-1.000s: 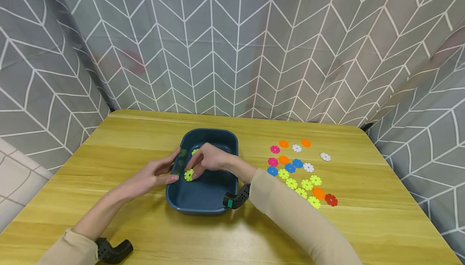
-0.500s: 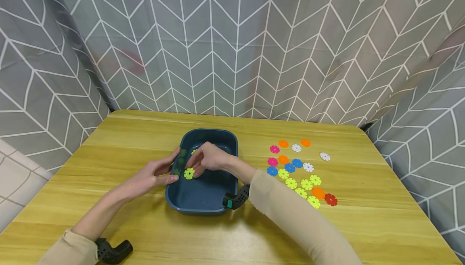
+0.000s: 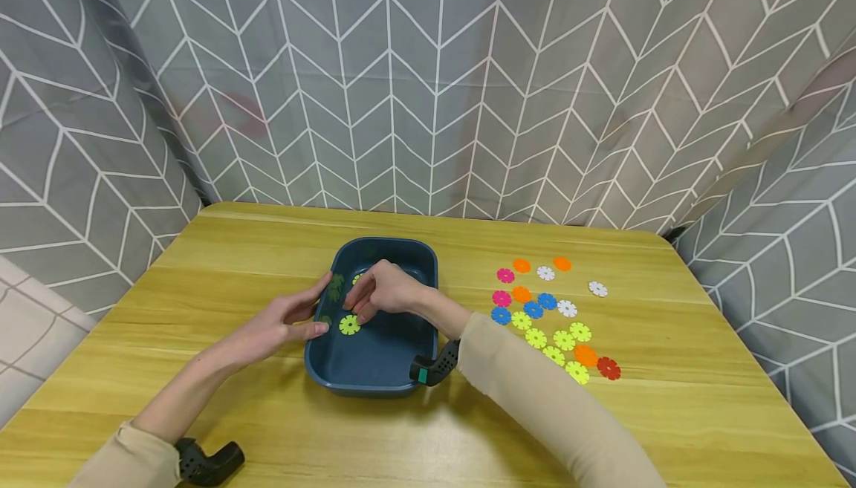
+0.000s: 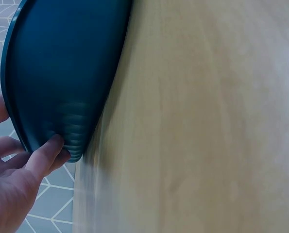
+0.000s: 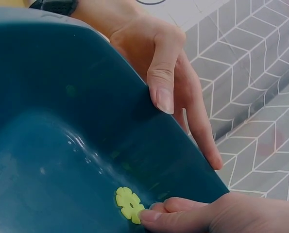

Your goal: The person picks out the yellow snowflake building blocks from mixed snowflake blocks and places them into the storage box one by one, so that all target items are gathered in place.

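A dark blue plastic bin (image 3: pixel 371 358) stands on the table. My left hand (image 3: pixel 281 321) grips its left rim, thumb over the edge and fingers along the outside wall. In the left wrist view, those fingers (image 4: pixel 46 154) press the bin's ribbed side (image 4: pixel 71 73). Inside the bin, my right hand (image 3: pixel 388 291) pinches the edge of a yellow-green notched snowflake disc (image 3: pixel 349 324), low over the bin floor. The right wrist view has the thumb overlapping that disc (image 5: pixel 127 204); the fingertips beneath are partly hidden. Another yellow-green disc (image 3: pixel 357 278) shows partly behind the right hand.
Several loose discs lie right of the bin: yellow-green (image 3: pixel 564 340), orange (image 3: pixel 585 356), blue (image 3: pixel 533 310), pink (image 3: pixel 505 275), white (image 3: pixel 598 289), and a red disc (image 3: pixel 608 368). A patterned grey curtain (image 3: pixel 428 102) hangs behind the wooden table (image 3: pixel 234 265).
The yellow-green disc at my right fingertips has tilted flatter and shifted slightly, with the right fingers moving a little away to the right. My left hand stays on the rim.
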`<state>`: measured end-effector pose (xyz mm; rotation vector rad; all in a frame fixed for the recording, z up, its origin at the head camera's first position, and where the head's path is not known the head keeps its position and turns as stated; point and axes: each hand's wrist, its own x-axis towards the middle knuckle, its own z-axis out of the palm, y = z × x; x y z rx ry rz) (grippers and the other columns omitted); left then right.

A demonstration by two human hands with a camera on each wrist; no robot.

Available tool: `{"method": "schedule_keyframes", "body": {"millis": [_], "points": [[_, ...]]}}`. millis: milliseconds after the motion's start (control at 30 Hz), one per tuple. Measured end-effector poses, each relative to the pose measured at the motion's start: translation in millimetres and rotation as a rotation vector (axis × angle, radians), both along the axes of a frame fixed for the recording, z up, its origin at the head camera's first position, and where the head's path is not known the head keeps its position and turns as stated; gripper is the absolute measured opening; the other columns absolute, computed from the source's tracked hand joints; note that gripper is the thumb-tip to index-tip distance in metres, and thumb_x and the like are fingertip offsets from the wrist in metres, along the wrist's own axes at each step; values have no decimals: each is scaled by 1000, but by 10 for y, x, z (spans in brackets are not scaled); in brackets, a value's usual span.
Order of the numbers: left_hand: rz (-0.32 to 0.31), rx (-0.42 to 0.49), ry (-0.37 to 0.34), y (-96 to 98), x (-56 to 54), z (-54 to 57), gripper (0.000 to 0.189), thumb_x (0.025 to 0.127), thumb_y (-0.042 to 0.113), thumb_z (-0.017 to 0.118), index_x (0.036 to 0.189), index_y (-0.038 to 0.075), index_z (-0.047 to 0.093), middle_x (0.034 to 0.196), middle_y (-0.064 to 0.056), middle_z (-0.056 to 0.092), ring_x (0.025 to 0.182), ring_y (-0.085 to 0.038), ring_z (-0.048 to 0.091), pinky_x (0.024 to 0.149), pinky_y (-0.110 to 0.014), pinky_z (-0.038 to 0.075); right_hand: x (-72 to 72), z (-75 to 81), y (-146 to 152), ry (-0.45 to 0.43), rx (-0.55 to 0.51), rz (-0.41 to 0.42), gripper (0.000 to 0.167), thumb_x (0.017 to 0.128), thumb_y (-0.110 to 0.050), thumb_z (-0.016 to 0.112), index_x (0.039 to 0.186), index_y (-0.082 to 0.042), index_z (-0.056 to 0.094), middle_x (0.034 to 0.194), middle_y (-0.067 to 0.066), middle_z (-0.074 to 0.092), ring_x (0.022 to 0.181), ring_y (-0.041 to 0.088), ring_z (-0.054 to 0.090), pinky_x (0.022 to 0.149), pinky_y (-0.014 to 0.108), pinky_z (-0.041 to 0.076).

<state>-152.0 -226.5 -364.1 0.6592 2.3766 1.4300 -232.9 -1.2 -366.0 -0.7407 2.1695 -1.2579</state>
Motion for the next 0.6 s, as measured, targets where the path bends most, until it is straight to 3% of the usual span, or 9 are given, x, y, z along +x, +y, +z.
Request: {"method": "schedule_keyframes", "body": {"millis": [267,600], "points": [[6,-3,-3,4,2,6,78,100,19,59,159,3,11,165,-25,9,146,-46,24,109,-52,36,-20,-2,3,-28,-34,-10,20,80,11,75,99,3,76,97,14,77,83,18,75,79,28,60],[18,-18,7,5,5,3,77,100,20,59,159,1,13,165,-25,10,146,-48,23,111,-55,30,-16,1,9,-166,-17,62,17,81,10,75,97,6,76,88,13,77,78,17,75,78,31,60]]}}
